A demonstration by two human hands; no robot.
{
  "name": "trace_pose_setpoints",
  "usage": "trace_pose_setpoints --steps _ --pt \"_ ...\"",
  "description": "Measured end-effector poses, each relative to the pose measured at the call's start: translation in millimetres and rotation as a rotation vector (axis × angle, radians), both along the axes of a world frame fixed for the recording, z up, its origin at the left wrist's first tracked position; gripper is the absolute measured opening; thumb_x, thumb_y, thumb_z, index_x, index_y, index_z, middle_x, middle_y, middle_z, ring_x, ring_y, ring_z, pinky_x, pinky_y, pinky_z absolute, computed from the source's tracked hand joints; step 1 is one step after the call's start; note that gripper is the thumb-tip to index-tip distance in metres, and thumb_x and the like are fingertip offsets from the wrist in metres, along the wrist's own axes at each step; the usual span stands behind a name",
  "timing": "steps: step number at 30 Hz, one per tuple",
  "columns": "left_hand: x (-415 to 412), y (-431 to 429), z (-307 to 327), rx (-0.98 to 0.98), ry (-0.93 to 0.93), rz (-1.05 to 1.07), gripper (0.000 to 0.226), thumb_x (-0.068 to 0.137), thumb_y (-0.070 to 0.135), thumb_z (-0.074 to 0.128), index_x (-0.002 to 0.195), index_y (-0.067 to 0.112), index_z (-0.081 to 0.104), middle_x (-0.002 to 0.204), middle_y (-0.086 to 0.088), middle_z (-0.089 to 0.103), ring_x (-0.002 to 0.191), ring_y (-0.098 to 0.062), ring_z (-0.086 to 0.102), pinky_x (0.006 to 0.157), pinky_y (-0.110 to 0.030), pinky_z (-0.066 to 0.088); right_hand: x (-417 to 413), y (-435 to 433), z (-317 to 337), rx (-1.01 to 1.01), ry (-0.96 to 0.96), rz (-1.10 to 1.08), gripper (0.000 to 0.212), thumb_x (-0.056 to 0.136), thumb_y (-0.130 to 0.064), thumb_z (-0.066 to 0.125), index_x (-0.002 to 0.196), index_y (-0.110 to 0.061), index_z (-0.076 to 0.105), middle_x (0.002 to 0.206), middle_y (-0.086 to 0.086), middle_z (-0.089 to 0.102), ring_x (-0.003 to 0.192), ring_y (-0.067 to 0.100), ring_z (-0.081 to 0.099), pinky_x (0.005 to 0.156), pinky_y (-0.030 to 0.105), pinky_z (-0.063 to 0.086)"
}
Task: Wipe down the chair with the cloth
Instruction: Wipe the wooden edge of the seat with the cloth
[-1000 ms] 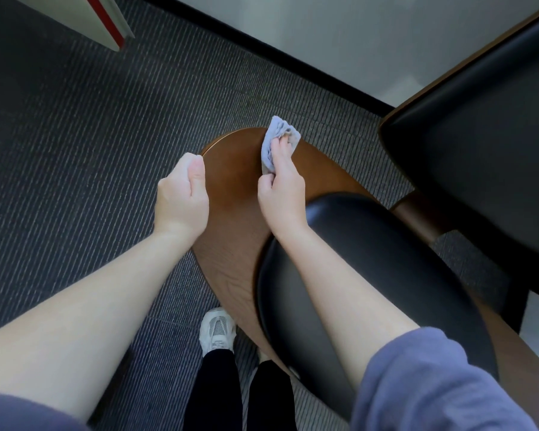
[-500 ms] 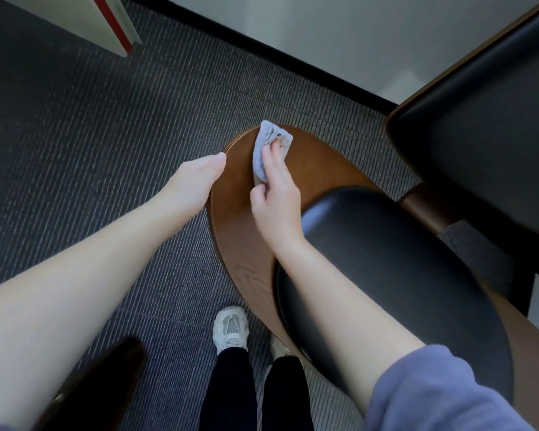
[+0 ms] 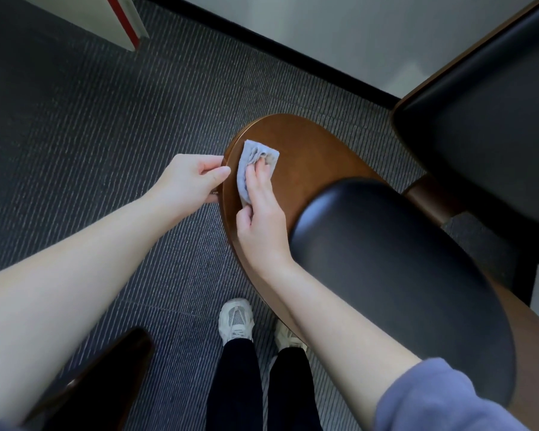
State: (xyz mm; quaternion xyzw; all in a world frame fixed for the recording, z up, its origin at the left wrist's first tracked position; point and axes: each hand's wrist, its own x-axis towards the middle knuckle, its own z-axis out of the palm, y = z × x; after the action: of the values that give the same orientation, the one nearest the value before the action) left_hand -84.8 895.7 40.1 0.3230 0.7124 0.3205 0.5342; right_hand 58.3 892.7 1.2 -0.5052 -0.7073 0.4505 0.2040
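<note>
1. The right hand (image 3: pixel 259 209) lies on the cloth (image 3: pixel 246 157), fingers close together and nearly straight, pressing it flat against the chair (image 3: pixel 308 150); the thumb sits at the cloth's near end
2. The left hand (image 3: pixel 187 178) grips the left rim of the chair's wooden panel, thumb on top and fingers curled under the edge, just beside the cloth
3. Counted: two hands, one cloth, two white shoes (image 3: pixel 235 318) on the carpet (image 3: pixel 106 119) below the panel's near edge, and a second chair (image 3: pixel 479 119) to the right of the panel
4. The cloth is a crumpled grey-blue strip at the panel's left end; its long axis runs along the rim, from far to near
5. The panel is a brown oval whose long axis runs from far left to near right; a black cushion (image 3: pixel 402 275) covers its near right part
6. A dark shape (image 3: pixel 106 377) shows well left of the panel's near end; what it is cannot be told
</note>
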Motion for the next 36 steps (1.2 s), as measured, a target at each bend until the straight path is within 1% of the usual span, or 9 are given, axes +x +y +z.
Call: trace_pose_setpoints --steps 3,7,11,17,21,25,28,31,36 --pt "0.2 0.2 -0.4 -0.022 -0.003 0.002 0.025 0.101 0.013 0.048 0.111 0.016 0.071 0.095 -0.001 0.074 0.088 -0.005 0.071 0.077 -0.024 0.059 -9.3 14.6 4.7 0.004 0.007 -0.029 0.065 0.085 0.013 0.041 0.149 0.003 0.03 0.16 0.016 0.019 0.15 0.022 0.012 0.114 0.007 0.005" --pt "-1.3 0.1 -1.6 -0.056 -0.012 0.015 0.024 0.101 0.013 0.049 0.11 0.013 0.071 0.098 -0.007 0.074 0.093 -0.013 0.072 0.08 -0.03 0.06 -3.8 -7.4 5.1 -0.02 0.016 0.01 0.069 0.084 0.016 0.04 0.15 0.002 0.028 0.161 0.008 0.015 0.15 0.017 0.008 0.114 0.007 0.004" --pt "-0.6 2.2 -4.8 -0.094 0.02 0.043 0.026 0.1 0.01 0.05 0.104 -0.012 0.062 0.098 -0.029 0.067 0.096 -0.031 0.069 0.069 -0.025 0.06 21.9 -56.2 -5.8 -0.065 -0.044 0.103 0.074 0.08 0.013 0.036 0.152 0.0 0.025 0.158 -0.001 0.011 0.148 0.008 0.002 0.117 0.012 0.004" --pt "2.0 4.2 -5.3 -0.102 0.098 0.028 0.026 0.099 0.011 0.05 0.098 -0.011 0.063 0.107 -0.034 0.063 0.1 -0.037 0.067 0.07 -0.027 0.061 8.2 -29.7 -1.5 -0.04 -0.059 0.044 0.071 0.082 0.016 0.039 0.151 0.003 0.027 0.161 0.013 0.015 0.148 0.014 0.006 0.115 0.009 0.003" --pt "3.9 2.8 -6.5 -0.095 0.135 0.04 0.028 0.098 0.012 0.049 0.1 -0.014 0.061 0.103 -0.033 0.064 0.097 -0.037 0.068 0.071 -0.03 0.061 19.8 -38.1 -7.6 -0.03 -0.09 0.086 0.072 0.082 0.018 0.039 0.151 0.0 0.025 0.161 0.008 0.015 0.148 0.012 0.004 0.116 0.01 0.003" --pt "7.3 3.2 -5.0 -0.104 0.128 0.071 0.026 0.1 0.013 0.048 0.102 -0.003 0.068 0.101 -0.021 0.07 0.093 -0.025 0.071 0.076 -0.032 0.06 58.3 -84.7 -18.6 -0.055 -0.177 0.202 0.077 0.077 0.019 0.038 0.151 0.001 0.026 0.158 0.003 0.009 0.149 0.017 0.005 0.122 0.026 0.01" --pt "9.6 2.7 -4.8 -0.103 0.145 0.089 0.025 0.1 0.014 0.049 0.102 0.001 0.07 0.101 -0.015 0.072 0.092 -0.019 0.071 0.078 -0.033 0.06 62.1 -81.8 -16.6 -0.081 -0.2 0.212 0.076 0.078 0.021 0.039 0.15 0.001 0.027 0.157 0.001 0.01 0.148 0.017 0.006 0.117 0.011 0.003" --pt "13.0 2.7 -4.4 -0.092 0.173 0.095 0.023 0.102 0.017 0.048 0.103 0.006 0.069 0.099 -0.008 0.071 0.09 -0.013 0.07 0.075 -0.028 0.059 48.9 -59.2 -14.0 -0.051 -0.188 0.191 0.074 0.081 0.02 0.038 0.151 -0.001 0.027 0.161 0.01 0.015 0.148 0.016 0.007 0.109 0.001 0.003" --pt "12.3 1.4 -4.8 -0.096 0.304 0.033 0.028 0.1 0.022 0.048 0.09 0.004 0.067 0.092 -0.016 0.07 0.089 -0.029 0.07 0.082 -0.05 0.058 69.6 -74.7 -20.3 -0.026 -0.202 0.244 0.074 0.079 0.02 0.043 0.149 0.003 0.03 0.16 0.015 0.019 0.148 0.02 0.012 0.114 0.007 0.002"
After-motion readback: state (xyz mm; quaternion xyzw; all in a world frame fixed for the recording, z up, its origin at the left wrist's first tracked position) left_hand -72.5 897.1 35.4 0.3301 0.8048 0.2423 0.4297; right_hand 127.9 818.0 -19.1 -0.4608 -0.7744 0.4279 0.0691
